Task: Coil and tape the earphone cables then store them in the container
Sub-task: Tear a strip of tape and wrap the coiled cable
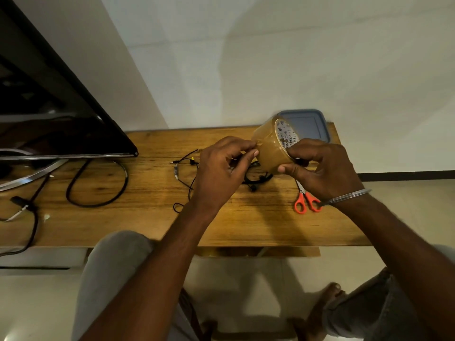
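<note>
Your right hand (322, 168) grips the brown tape roll (270, 148), thumb pressed on its outer face and fingers curled in at the printed core, holding it up above the worktop (147, 217) with the core turned toward you. Your left hand (221, 168) is closed at the roll's left side, thumb and fingertips pinching at the tape's surface there; whether a free end is lifted, you cannot tell from this view. The earphone cables (187, 168) lie uncoiled on the worktop, one thin black lead trailing just left of your left hand with its plug pointing left and a small yellow part near it. A darker bunch of earphone cable (256, 179) sits below and between your hands. The container (307, 124), blue-lidded, stands at the worktop's far right corner, partly hidden behind the roll. The orange-handled scissors (306, 200) lie under your right wrist, beside the metal bangle (349, 196). To the left stand a dark screen (49, 107) and a thick black looped cable (98, 183).
</note>
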